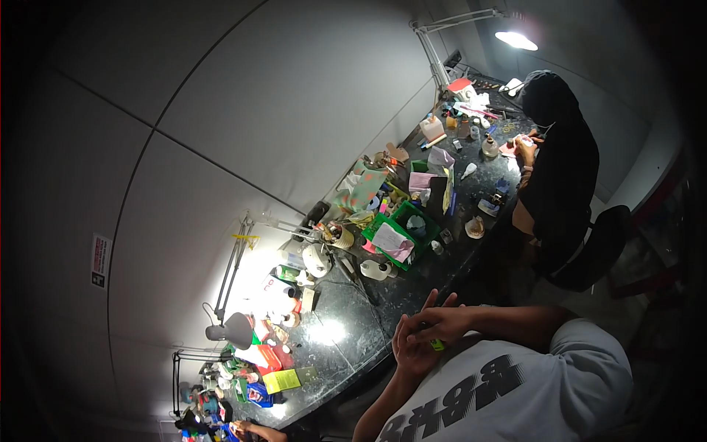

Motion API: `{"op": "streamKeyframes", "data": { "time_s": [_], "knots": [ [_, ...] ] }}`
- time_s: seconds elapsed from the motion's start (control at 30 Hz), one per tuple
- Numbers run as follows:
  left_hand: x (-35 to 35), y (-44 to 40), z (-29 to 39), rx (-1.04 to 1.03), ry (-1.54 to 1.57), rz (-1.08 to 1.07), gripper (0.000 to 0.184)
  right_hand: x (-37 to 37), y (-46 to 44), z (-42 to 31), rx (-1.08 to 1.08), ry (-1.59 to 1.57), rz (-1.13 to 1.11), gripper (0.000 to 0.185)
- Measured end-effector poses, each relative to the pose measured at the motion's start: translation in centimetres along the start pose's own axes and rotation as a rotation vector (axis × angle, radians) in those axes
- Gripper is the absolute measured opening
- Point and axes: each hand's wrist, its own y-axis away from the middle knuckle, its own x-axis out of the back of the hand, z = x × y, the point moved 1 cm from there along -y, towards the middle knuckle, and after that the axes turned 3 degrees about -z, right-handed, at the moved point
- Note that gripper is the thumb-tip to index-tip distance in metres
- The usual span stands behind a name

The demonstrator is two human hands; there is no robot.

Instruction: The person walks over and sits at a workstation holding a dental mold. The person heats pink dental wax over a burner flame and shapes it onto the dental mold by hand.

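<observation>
In front of my white shirt, near the table's edge, my two hands are together. My right hand point(444, 323) comes in from the right and lies across my left hand point(414, 359), its fingers bent over it. Reaching up from below, my left hand has its palm turned inward, and a few fingertips stick up past the right hand. A small yellow-green thing point(438, 345) shows between the hands; its kind is too hidden to tell. Neither hand touches the dark worktable point(346, 361), which lies just beyond them.
Green bins point(417, 221) with papers, a white jug point(375, 269), a yellow card point(281, 381) and a desk lamp point(234, 331) stand along the table. A person in black point(563, 162) works at the far right end. Another person's hand point(247, 429) shows at lower left.
</observation>
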Motion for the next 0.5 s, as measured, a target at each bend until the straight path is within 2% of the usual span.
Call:
{"op": "streamKeyframes", "data": {
  "time_s": [0.07,0.17,0.2,0.23,0.27,0.3,0.33,0.5],
  "knots": [
    [0.0,0.3,-0.1,0.013,0.096,-0.09,0.073,-0.2,0.0,0.1,-0.025,0.03,-0.095,0.029],
    [0.6,1.5,-0.4,-0.051,0.206,-0.066,0.07,-0.6,-0.2,1.6,0.051,0.077,-0.044,0.028],
    [0.9,2.0,-0.7,-0.058,0.195,-0.069,0.07,-0.9,-0.5,3.0,0.084,0.005,-0.045,0.028],
    [1.5,2.8,-1.0,-0.067,0.023,0.044,0.071,-1.2,-1.0,2.4,0.118,-0.064,-0.052,0.027],
    [2.0,3.4,-1.1,-0.087,-0.149,0.157,0.072,-1.8,-0.5,1.7,0.01,-0.077,-0.016,0.028],
    [2.4,3.8,-1.0,-0.115,-0.315,0.276,0.072,-2.1,-0.7,1.8,0.045,-0.112,0.0,0.028],
    [2.8,4.4,-1.2,-0.127,-0.341,0.282,0.072,-2.7,-0.7,2.2,0.07,-0.154,0.008,0.028],
    [4.3,6.3,-1.0,-0.196,-0.276,0.047,0.069,-4.0,-0.7,0.9,0.042,-0.068,-0.125,0.023]
  ]
}}
